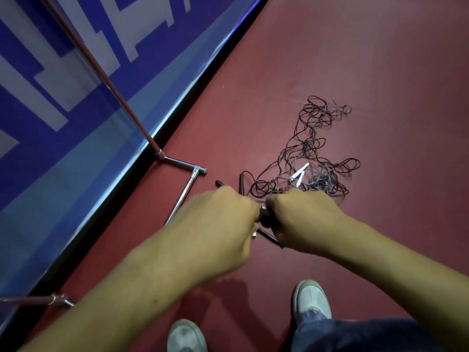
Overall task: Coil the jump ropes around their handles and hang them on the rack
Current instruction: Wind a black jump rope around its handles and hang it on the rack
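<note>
Both fists meet low in view, left hand (pixel 223 219) and right hand (pixel 302 217) curled round the black handles (pixel 266 221) lying crosswise between them, the tangled ropes (pixel 312 153) sprawling ahead-right, and the chrome rack (pixel 181 198) standing nearer the left hand.

Red floor (pixel 330 59): tangled jump ropes (pixel 321 181), perhaps several

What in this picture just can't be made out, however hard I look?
Head view only:
The rack: its top is cut off by the upper edge.
The black handles: mostly covered by the left hand and right hand; their grip is hidden behind the knuckles.
The rope tangle: strands too thin and overlapped to count ropes.
</note>
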{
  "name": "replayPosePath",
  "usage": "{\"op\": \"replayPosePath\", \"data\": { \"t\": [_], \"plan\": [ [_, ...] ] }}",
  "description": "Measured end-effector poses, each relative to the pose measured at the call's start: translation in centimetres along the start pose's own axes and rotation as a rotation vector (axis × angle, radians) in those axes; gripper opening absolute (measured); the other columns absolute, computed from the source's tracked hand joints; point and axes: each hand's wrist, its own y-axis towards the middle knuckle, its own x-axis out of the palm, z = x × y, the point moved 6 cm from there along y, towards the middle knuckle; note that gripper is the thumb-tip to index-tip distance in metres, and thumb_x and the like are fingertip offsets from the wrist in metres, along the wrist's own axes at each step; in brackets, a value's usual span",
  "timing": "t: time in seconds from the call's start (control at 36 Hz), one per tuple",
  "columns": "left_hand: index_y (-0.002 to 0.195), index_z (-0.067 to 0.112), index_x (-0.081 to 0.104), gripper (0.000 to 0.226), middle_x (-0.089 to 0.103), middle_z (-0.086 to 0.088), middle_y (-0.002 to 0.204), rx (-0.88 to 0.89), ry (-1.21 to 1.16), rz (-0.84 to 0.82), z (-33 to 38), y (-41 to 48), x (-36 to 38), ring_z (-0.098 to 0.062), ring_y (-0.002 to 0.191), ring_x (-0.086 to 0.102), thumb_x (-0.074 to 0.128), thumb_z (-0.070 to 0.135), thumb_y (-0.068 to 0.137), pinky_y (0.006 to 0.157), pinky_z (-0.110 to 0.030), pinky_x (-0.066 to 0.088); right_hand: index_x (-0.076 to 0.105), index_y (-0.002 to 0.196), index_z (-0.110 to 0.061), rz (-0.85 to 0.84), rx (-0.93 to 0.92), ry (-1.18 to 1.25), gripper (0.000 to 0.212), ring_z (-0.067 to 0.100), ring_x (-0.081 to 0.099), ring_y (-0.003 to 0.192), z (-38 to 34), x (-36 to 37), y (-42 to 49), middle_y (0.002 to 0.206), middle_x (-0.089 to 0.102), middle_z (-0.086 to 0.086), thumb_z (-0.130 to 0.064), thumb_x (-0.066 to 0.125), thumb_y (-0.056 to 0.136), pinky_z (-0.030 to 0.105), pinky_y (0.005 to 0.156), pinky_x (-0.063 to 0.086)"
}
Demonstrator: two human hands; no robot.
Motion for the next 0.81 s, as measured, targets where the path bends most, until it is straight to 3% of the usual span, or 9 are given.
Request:
{"op": "replayPosePath", "data": {
  "t": [0.14, 0.19, 0.28, 0.36, 0.44, 0.53, 0.61, 0.69, 0.81],
  "plan": [
    [0.079, 0.025, 0.076, 0.020, 0.068, 0.008, 0.065, 0.168, -0.217, 0.087, -3.0, 0.2, -2.3, -0.014, 0.063, 0.064, 0.070, 0.043, 0.084, 0.057, -0.033, 0.053, 0.048, 0.088, -0.031, -0.049, -0.246, 0.042, 0.009, 0.022, 0.046, 0.066, -1.6, -0.7, -2.0, 0.069, 0.044, -0.005, -0.033, 0.055, 0.092, 0.033, 0.057, 0.045],
    [0.069, 0.025, 0.076, 0.021, 0.064, 0.006, 0.056, 0.134, -0.438, 0.083, -4.3, 0.5, -2.7, -0.012, 0.051, 0.059, 0.086, 0.042, 0.075, 0.050, -0.031, 0.048, 0.043, 0.082, -0.033, -0.058, -0.315, 0.142, 0.012, 0.018, 0.045, 0.065, -2.1, -1.5, -2.9, 0.071, 0.053, -0.005, -0.035, 0.054, 0.088, 0.035, 0.057, 0.046],
    [0.066, 0.025, 0.076, 0.027, 0.065, -0.004, 0.057, 0.029, -0.789, 0.038, -6.3, 1.2, -0.9, -0.018, 0.050, 0.053, 0.085, 0.051, 0.064, 0.051, -0.032, 0.042, 0.041, 0.073, -0.032, 0.011, -0.323, 0.366, 0.015, 0.016, 0.050, 0.058, -1.9, -3.3, -3.3, 0.063, 0.055, -0.004, -0.039, 0.052, 0.081, 0.035, 0.050, 0.044],
    [0.078, 0.019, 0.076, 0.030, 0.071, -0.011, 0.071, -0.099, -1.098, 0.039, -7.9, 1.6, 3.4, -0.023, 0.062, 0.065, 0.089, 0.044, 0.066, 0.062, -0.033, 0.056, 0.054, 0.073, -0.023, 0.123, -0.247, 0.576, 0.020, 0.016, 0.052, 0.054, -0.8, -4.9, -2.5, 0.058, 0.055, -0.003, -0.033, 0.066, 0.085, 0.035, 0.048, 0.042],
    [0.076, 0.014, 0.069, 0.040, 0.056, -0.017, 0.061, -0.139, -1.171, -0.045, -5.8, 1.8, 6.6, -0.029, 0.064, 0.054, 0.062, 0.049, 0.094, 0.063, -0.042, 0.046, 0.060, 0.075, -0.012, 0.159, -0.131, 0.781, 0.021, 0.009, 0.044, 0.049, 0.0, -5.0, -1.4, 0.058, 0.054, -0.004, -0.025, 0.071, 0.087, 0.034, 0.049, 0.039],
    [0.070, 0.014, 0.069, 0.061, 0.047, -0.006, 0.050, -0.203, -1.228, -0.187, -2.9, 1.4, 8.6, -0.029, 0.063, 0.048, 0.038, 0.057, 0.101, 0.069, -0.038, 0.040, 0.061, 0.078, -0.008, 0.196, 0.097, 0.865, 0.017, 0.008, 0.039, 0.046, 2.8, -4.6, 0.1, 0.058, 0.050, -0.003, -0.016, 0.072, 0.089, 0.028, 0.045, 0.034],
    [0.079, 0.016, 0.071, 0.059, 0.046, 0.001, 0.052, -0.243, -1.157, -0.244, -2.3, 0.9, 9.6, -0.021, 0.060, 0.044, 0.038, 0.058, 0.104, 0.068, -0.037, 0.039, 0.063, 0.088, -0.013, 0.179, 0.273, 0.756, 0.005, 0.014, 0.051, 0.046, 5.7, -3.5, 1.2, 0.069, 0.062, 0.003, -0.009, 0.066, 0.089, 0.024, 0.038, 0.040],
    [0.096, 0.010, 0.068, 0.037, 0.053, 0.004, 0.062, -0.203, -0.868, -0.246, -1.0, 0.7, 8.9, -0.017, 0.059, 0.047, 0.046, 0.038, 0.106, 0.065, -0.032, 0.044, 0.057, 0.100, -0.018, 0.152, 0.378, 0.548, 0.018, 0.020, 0.062, 0.066, 6.6, -2.3, 1.4, 0.085, 0.064, 0.005, -0.009, 0.061, 0.085, 0.031, 0.050, 0.050],
    [0.080, 0.015, 0.045, 0.029, 0.052, -0.003, 0.076, -0.102, -0.382, -0.128, 1.3, 0.3, 5.2, -0.033, 0.074, 0.055, 0.045, 0.035, 0.102, 0.063, -0.039, 0.043, 0.044, 0.098, -0.014, 0.061, 0.351, 0.209, 0.020, 0.030, 0.053, 0.071, 5.0, -0.4, 1.6, 0.082, 0.051, 0.002, -0.018, 0.062, 0.091, 0.037, 0.059, 0.039]
  ]
}}
